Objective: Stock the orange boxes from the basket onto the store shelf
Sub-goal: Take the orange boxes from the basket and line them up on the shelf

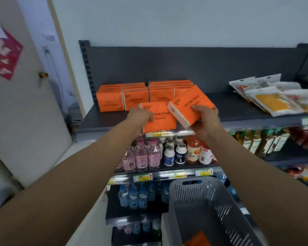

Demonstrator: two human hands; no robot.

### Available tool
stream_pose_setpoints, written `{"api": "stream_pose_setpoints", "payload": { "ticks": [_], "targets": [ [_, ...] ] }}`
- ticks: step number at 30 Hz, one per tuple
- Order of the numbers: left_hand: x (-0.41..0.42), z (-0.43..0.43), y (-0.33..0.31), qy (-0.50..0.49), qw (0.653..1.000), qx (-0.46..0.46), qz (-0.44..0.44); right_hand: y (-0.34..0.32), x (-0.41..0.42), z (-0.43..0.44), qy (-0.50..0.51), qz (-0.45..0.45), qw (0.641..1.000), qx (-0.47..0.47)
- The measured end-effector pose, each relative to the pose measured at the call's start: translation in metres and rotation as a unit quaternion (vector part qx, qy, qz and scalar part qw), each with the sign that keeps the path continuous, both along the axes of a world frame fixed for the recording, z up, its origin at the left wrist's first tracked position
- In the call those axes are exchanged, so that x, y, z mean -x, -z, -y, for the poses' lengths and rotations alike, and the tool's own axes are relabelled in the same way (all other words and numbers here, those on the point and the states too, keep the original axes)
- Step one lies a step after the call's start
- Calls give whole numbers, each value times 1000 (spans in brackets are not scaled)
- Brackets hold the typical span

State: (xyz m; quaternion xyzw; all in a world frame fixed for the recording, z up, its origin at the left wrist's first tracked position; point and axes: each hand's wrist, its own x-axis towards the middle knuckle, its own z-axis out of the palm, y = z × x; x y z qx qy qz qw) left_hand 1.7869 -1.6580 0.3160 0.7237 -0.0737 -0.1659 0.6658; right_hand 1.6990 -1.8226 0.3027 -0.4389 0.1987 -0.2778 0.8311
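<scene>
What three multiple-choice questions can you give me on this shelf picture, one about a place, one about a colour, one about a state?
1. Where do the stacked orange boxes stand?
A. lowest shelf
B. top shelf, left part
C. floor

2. What colour is the basket?
A. grey
B. red
C. green

3. What is the right hand doing?
A. hanging empty
B. pressing the wall
C. gripping a tilted orange box

Answers:
1 B, they sit on the level above the bottles.
2 A, its slotted walls are grey.
3 C, its fingers curl round the box near the shelf's front edge.
</scene>
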Motion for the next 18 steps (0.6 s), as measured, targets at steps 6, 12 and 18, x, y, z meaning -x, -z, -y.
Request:
{"api": "stream_pose_setpoints", "payload": {
  "ticks": [6,12,18],
  "targets": [
    [-16,-20,-1,-80,996,27,10,-4,-31,-4,-27,-18,999,28],
    [-50,-41,-5,-118,992,47,21,-4,-66,-15,-56,-49,997,36],
    [-112,-71,-1,-133,991,14,16,-4,-116,-29,-71,-57,994,64]
  ]
}}
